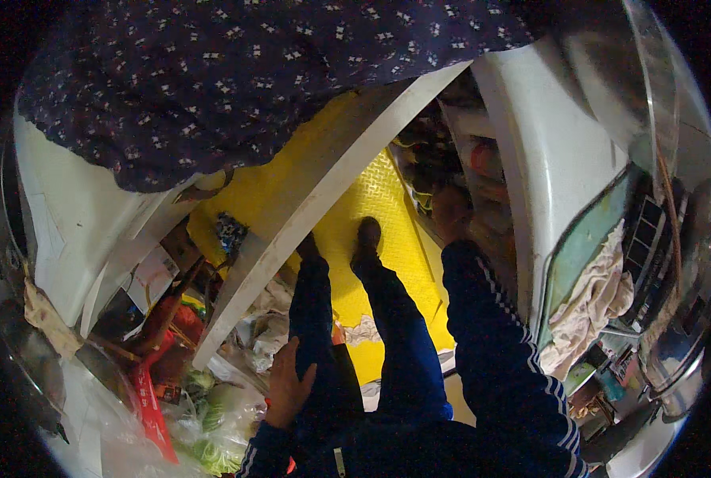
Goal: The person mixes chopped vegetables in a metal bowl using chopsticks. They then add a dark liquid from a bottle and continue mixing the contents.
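My left hand (291, 383) rests beside my left thigh, with nothing seen in it; its thumb stands apart from the fingers. My right hand (449, 209) reaches forward into a dark space under the white counter, among blurred items on a shelf (481, 128). Whether it holds something cannot be made out. A long pale beam or panel edge (337, 203) runs diagonally in front of my legs. Beneath my feet lies a yellow textured mat (355, 287). A dark patterned cloth (260, 77) hangs across the upper left.
Plastic bags with green vegetables (212, 418) and a red ribbon-like strip (152, 406) lie at the lower left. A crumpled beige cloth (594, 299) lies on a green surface (588, 221) at the right. The white counter (546, 119) curves past my right arm.
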